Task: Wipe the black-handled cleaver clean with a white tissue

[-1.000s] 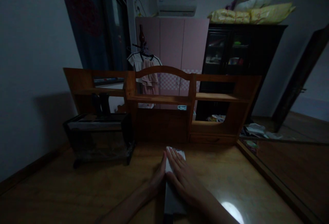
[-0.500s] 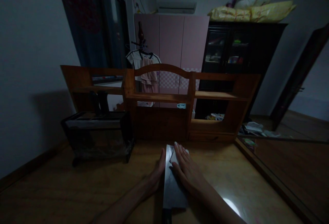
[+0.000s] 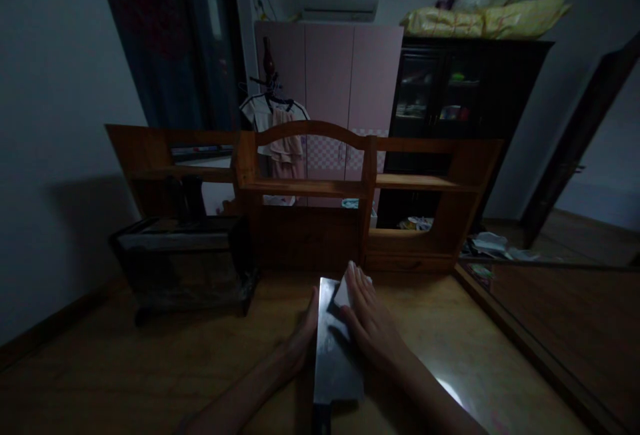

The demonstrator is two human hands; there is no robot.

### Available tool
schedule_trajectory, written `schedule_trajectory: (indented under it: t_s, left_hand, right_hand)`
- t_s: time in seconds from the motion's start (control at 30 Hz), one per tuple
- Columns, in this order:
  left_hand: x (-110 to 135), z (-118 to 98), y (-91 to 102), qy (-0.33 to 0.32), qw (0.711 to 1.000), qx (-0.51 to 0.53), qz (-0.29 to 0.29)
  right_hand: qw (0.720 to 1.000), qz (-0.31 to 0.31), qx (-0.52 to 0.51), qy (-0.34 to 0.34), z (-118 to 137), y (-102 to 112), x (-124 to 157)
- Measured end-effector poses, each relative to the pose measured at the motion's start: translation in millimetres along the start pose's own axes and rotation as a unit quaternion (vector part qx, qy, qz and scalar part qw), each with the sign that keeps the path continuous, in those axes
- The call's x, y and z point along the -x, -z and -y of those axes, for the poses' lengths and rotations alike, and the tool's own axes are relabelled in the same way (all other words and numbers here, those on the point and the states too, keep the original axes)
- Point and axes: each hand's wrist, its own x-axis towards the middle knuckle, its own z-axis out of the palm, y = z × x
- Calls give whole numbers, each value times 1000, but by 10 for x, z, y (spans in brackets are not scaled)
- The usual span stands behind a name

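A kitchen cleaver (image 3: 336, 362) is in front of me, its broad metal blade pointing away and its dark handle (image 3: 321, 418) toward me. My left hand (image 3: 303, 334) is at the blade's left edge, thumb up along it; its other fingers are hidden behind or under the blade. On the blade's upper right lies my right hand (image 3: 367, 315), its fingers pressed together over a folded white cloth or tissue (image 3: 343, 294). The cloth rests against the metal. No hand is on the handle.
Beneath is a glossy wooden desktop (image 3: 425, 335) with a raised edge on the right. A wooden shelf unit (image 3: 305, 188) stands along its back. On the left sits a dark box-shaped appliance or rack (image 3: 180, 268) with black upright parts on top.
My right hand has shifted slightly up and right with the cloth, showing more of the cloth and blade. My left hand stays at the blade's edge. The view has shifted slightly.
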Motion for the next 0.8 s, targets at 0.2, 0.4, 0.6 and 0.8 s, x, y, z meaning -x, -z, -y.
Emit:
schedule_trajectory:
  t_s: [0.2, 0.4, 0.6, 0.8]
  left_hand:
    - [-44, 76, 158, -4, 999, 22, -46]
    - [-69, 108, 208, -5, 999, 47, 1]
    - [-46, 73, 149, 9, 999, 44, -8]
    - [-6, -16, -8, 15, 999, 53, 0]
  right_hand:
    - [988, 113, -3, 104, 349, 59, 24]
    - [986, 131, 5, 102, 316, 50, 15]
    - [986, 131, -11, 103, 297, 88, 19]
    - [989, 123, -23, 73, 257, 57, 20]
